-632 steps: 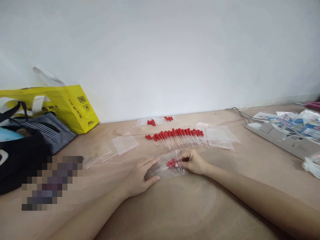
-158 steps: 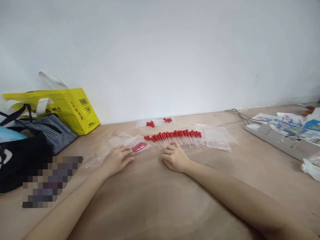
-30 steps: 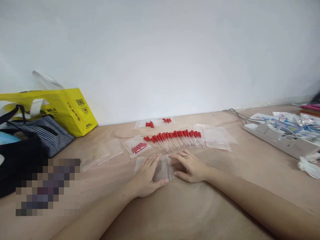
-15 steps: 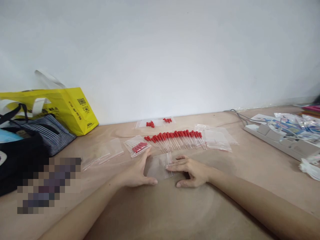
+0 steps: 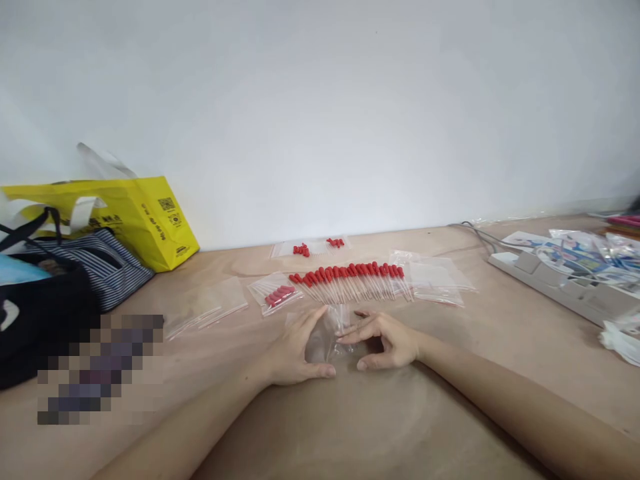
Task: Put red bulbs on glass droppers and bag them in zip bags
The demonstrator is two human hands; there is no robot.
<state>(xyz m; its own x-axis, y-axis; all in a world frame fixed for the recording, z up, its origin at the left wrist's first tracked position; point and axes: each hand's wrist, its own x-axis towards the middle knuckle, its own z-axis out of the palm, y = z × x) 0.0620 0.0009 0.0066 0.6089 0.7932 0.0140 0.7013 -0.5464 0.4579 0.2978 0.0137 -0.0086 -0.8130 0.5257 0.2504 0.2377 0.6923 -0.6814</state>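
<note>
A clear zip-lock plastic bag [image 5: 325, 340] lies on the table between my hands, its film wrinkled and raised. My left hand [image 5: 295, 350] rests over the bag's left part, thumb and fingers spread apart. From the other side my right hand [image 5: 387, 340] touches the bag's right edge with its fingertips, the thumb held away from them. Just beyond is a row of red-tipped thin white sticks [image 5: 350, 277]. Left of that row, a clear bag [image 5: 275, 292] holds several red-tipped sticks.
Flat clear bags [image 5: 215, 307] lie at the left, and a stack of them [image 5: 440, 277] at the right. More bagged red-tipped sticks [image 5: 301, 250] are near the wall. A yellow tote bag [image 5: 160, 227] stands left; a power strip [image 5: 555, 283] with cables lies right.
My left hand has slid right, toward my right hand. The bag between them, flat before, is now bunched up. My right hand has barely moved.
</note>
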